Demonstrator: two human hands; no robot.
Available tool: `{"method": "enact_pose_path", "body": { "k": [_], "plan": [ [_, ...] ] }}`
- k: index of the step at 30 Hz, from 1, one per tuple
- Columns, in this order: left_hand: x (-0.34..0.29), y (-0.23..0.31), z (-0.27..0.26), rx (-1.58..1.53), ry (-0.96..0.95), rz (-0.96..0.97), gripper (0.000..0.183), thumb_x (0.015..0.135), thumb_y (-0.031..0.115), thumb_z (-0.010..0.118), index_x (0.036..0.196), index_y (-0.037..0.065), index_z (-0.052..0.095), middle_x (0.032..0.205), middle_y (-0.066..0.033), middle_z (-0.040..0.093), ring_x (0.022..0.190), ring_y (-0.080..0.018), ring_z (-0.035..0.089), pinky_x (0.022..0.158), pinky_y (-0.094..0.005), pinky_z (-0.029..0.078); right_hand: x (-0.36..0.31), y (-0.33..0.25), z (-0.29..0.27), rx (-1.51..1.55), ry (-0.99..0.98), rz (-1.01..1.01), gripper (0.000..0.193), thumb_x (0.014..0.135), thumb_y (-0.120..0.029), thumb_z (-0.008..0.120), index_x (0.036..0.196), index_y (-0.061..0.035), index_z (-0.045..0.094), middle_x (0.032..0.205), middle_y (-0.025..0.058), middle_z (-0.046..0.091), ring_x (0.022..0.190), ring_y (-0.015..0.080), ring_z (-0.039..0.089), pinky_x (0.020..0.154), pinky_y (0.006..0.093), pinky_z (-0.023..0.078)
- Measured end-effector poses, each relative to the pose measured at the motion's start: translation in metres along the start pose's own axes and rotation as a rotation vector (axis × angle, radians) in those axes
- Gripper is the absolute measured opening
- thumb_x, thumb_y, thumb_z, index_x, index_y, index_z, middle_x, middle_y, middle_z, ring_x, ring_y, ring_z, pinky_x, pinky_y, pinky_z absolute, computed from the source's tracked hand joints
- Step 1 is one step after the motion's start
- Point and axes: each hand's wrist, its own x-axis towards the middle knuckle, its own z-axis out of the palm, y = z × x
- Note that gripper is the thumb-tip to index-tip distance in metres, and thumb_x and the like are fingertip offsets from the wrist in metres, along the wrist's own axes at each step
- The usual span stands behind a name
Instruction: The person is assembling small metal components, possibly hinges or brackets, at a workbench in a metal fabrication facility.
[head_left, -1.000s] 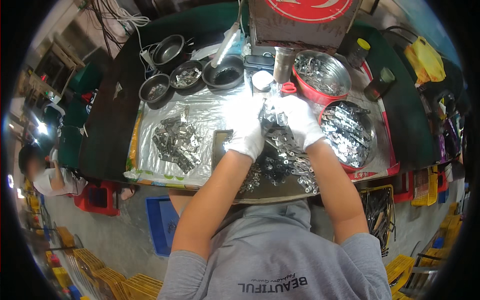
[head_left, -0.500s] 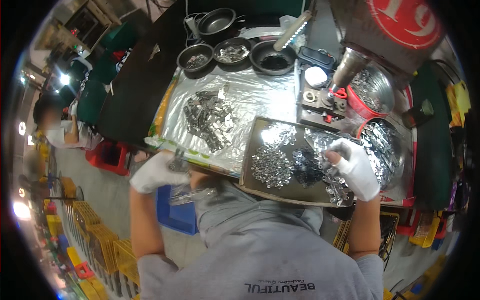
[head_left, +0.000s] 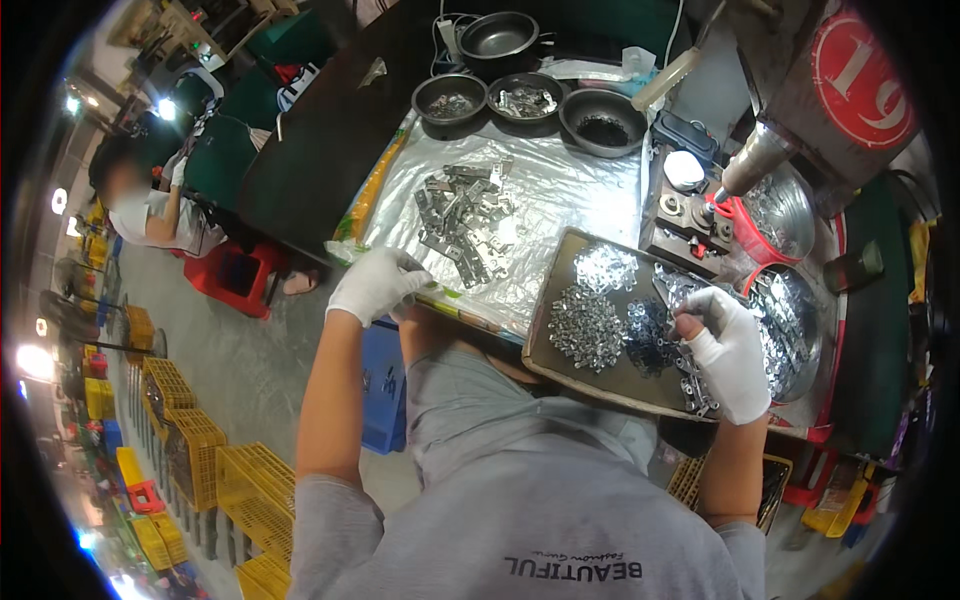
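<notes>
My left hand (head_left: 378,286), in a white glove, hovers at the table's front edge above a blue bin (head_left: 383,395). Its fingers are loosely bent and apart, with nothing visible between them. On the foil-covered tabletop beyond it lies a pile of flat metal brackets (head_left: 465,215). My right hand (head_left: 728,355), gloved with a bare fingertip showing, is closed over the right side of a shallow tray (head_left: 570,378); what it pinches is hidden. In the tray are small silvery parts (head_left: 588,330), dark small parts (head_left: 648,335) and elongated metal pieces (head_left: 697,390) beside that hand.
Several dark bowls (head_left: 500,38) of small parts stand at the back. A press (head_left: 757,158) with a die block (head_left: 685,225) stands right, beside red-rimmed metal basins (head_left: 785,225). Far left, a person (head_left: 155,215) sits by yellow crates (head_left: 190,450). A lamp (head_left: 668,78) overhangs.
My left hand has moved up and right from over the blue bin; the metal pieces seen at it before are no longer there. My right hand stays over the tray. The view has shifted.
</notes>
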Motion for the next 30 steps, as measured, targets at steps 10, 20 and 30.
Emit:
{"method": "enact_pose_path", "body": {
  "k": [10, 20, 30],
  "plan": [
    [0.051, 0.021, 0.01, 0.287, 0.31, 0.148, 0.038, 0.08, 0.032, 0.071, 0.103, 0.002, 0.07, 0.089, -0.0159, 0.071, 0.084, -0.0259, 0.07, 0.079, -0.0384, 0.054, -0.011, -0.004, 0.004, -0.005, -0.005, 0.019, 0.011, 0.092, -0.009, 0.067, 0.096, -0.0005, 0.062, 0.076, -0.0015, 0.062, 0.069, 0.004, 0.053, 0.062, 0.0205, 0.043],
    [0.123, 0.021, 0.019, 0.346, 0.476, -0.132, 0.04, 0.082, 0.032, 0.07, 0.11, 0.003, 0.069, 0.116, -0.0199, 0.067, 0.11, -0.033, 0.064, 0.092, -0.0405, 0.052, -0.02, 0.01, -0.007, -0.034, 0.072, -0.023, 0.011, 0.091, -0.008, 0.067, 0.096, 0.0002, 0.062, 0.076, -0.0013, 0.062, 0.069, 0.0052, 0.055, 0.063, 0.0217, 0.044],
    [0.16, -0.023, 0.014, 0.052, 0.39, -0.013, 0.041, 0.077, 0.028, 0.075, 0.103, -0.003, 0.07, 0.106, -0.0238, 0.068, 0.101, -0.0345, 0.067, 0.087, -0.0384, 0.053, -0.017, 0.011, 0.001, 0.0, 0.002, -0.004, 0.015, 0.092, -0.014, 0.069, 0.097, -0.0006, 0.062, 0.077, -0.0009, 0.063, 0.071, 0.005, 0.055, 0.064, 0.0212, 0.044]
  ]
}}
